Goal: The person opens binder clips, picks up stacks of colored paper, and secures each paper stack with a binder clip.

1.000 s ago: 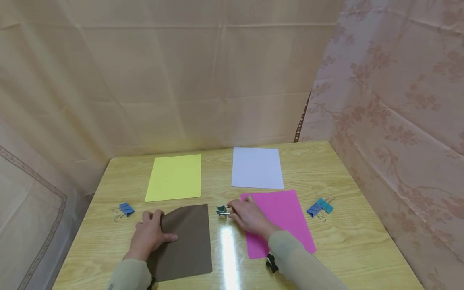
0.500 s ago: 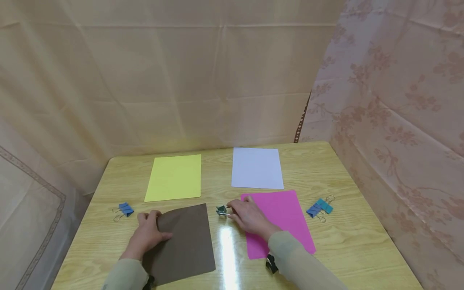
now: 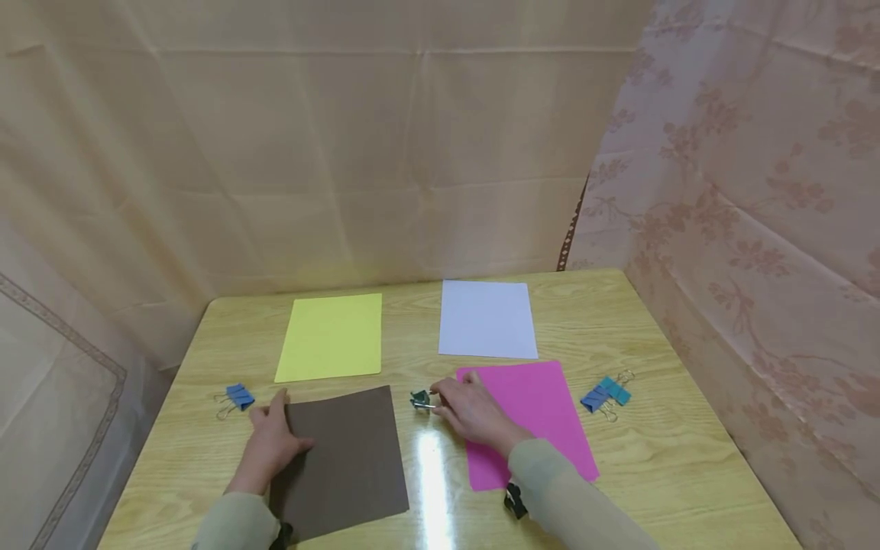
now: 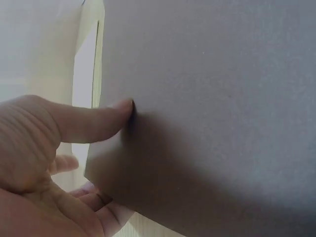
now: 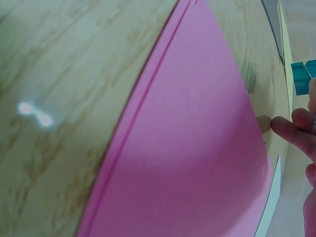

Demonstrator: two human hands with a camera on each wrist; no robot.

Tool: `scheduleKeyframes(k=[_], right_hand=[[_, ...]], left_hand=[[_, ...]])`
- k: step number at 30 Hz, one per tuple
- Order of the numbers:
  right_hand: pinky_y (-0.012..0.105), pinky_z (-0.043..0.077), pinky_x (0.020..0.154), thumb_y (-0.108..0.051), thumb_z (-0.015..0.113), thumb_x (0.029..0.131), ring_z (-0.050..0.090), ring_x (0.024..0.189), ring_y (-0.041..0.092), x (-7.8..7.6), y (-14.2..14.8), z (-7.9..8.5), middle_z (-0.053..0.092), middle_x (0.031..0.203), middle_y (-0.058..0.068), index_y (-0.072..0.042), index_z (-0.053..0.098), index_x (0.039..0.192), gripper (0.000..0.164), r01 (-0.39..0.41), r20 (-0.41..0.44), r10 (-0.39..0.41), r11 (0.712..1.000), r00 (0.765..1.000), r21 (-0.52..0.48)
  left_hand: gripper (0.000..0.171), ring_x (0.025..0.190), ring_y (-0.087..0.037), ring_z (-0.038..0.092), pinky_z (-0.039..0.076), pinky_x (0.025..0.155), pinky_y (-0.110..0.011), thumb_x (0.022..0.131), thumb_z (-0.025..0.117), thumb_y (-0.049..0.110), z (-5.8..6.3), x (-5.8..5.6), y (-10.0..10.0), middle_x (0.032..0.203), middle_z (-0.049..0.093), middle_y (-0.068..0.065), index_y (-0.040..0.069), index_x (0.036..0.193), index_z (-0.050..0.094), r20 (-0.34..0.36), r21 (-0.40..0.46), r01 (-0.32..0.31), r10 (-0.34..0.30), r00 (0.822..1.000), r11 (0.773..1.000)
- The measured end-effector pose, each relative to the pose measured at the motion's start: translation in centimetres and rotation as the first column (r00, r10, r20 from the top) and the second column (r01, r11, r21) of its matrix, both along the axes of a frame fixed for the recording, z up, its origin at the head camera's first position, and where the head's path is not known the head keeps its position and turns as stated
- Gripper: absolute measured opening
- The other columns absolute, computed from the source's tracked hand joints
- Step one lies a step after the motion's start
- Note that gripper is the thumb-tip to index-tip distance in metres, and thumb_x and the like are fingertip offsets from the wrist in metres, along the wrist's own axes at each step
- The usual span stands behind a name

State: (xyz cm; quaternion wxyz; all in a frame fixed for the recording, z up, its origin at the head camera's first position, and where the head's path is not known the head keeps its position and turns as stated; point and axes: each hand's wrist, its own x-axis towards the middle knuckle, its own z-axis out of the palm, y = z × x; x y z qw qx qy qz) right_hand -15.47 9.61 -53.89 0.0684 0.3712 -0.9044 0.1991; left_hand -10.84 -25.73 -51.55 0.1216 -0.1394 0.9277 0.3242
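Observation:
My left hand (image 3: pixel 271 444) holds a dark brown sheet of paper (image 3: pixel 351 458) by its left edge. In the left wrist view the thumb (image 4: pixel 94 121) lies on top of the brown sheet and the other fingers reach under its edge. Between thumb and fingertips, my right hand (image 3: pixel 474 409) pinches the wire handles of a teal binder clip (image 3: pixel 420 399), just right of the brown sheet. That hand reaches over a stack of pink paper (image 3: pixel 532 416), whose layered edges show in the right wrist view. The teal clip (image 5: pixel 302 79) appears there at the right border.
A yellow sheet (image 3: pixel 330 338) and a white sheet (image 3: pixel 487 318) lie at the back of the wooden table (image 3: pixel 687 458). One blue binder clip (image 3: pixel 240 397) lies on the left. At the right, a blue clip (image 3: pixel 596 398) touches a teal one (image 3: pixel 619 391). Cloth (image 3: pixel 344 153) hangs behind.
My left hand has shifted slightly left and its forefinger has straightened. The brown sheet has slid a little left and its raised upper left corner lies flatter. The right hand stays still.

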Motion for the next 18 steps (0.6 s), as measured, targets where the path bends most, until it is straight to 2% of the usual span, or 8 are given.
scheduleKeyframes(k=[6,10,15,18], right_hand=[[0.038,0.038,0.088,-0.027,0.064,0.100,0.064,0.083,0.015,0.1,0.1,0.1,0.072,0.103,0.001,-0.008,0.060,0.124,0.030,0.008,0.001,-0.008,1.000,1.000,-0.002],[0.038,0.037,0.088,-0.028,0.063,0.101,0.064,0.082,0.014,0.1,0.2,0.0,0.072,0.099,0.000,-0.008,0.061,0.124,0.030,0.025,-0.013,-0.025,1.000,1.000,-0.004],[0.037,0.035,0.085,-0.027,0.064,0.100,0.062,0.080,0.014,0.1,0.2,0.0,0.072,0.100,0.000,-0.008,0.061,0.123,0.029,0.025,-0.021,-0.025,1.000,0.999,-0.018],[0.037,0.036,0.084,-0.027,0.064,0.100,0.062,0.080,0.014,0.1,0.3,-0.1,0.072,0.104,0.002,-0.008,0.061,0.123,0.030,0.022,-0.019,-0.022,1.000,1.000,-0.018]], left_hand=[[0.105,0.118,-0.059,0.048,0.041,0.102,-0.069,0.079,0.080,0.001,0.1,-0.4,-0.6,0.135,0.032,-0.049,-0.012,0.155,0.010,-0.006,-0.025,0.030,-0.030,1.000,0.999],[0.101,0.125,-0.061,0.044,0.037,0.106,-0.069,0.081,0.076,-0.003,0.2,-0.5,-0.8,0.140,0.032,-0.049,-0.014,0.155,0.008,0.009,-0.021,0.033,-0.032,0.999,0.999],[0.094,0.135,-0.062,0.035,0.031,0.111,-0.068,0.085,0.069,-0.008,0.2,-0.6,-1.1,0.149,0.027,-0.046,-0.013,0.156,0.008,0.034,0.005,-0.003,0.003,0.999,1.000],[0.086,0.133,-0.062,0.037,0.033,0.109,-0.068,0.086,0.068,-0.007,0.4,-0.5,-1.3,0.148,0.029,-0.046,-0.013,0.154,0.015,0.038,0.020,-0.031,0.030,0.999,0.999]])
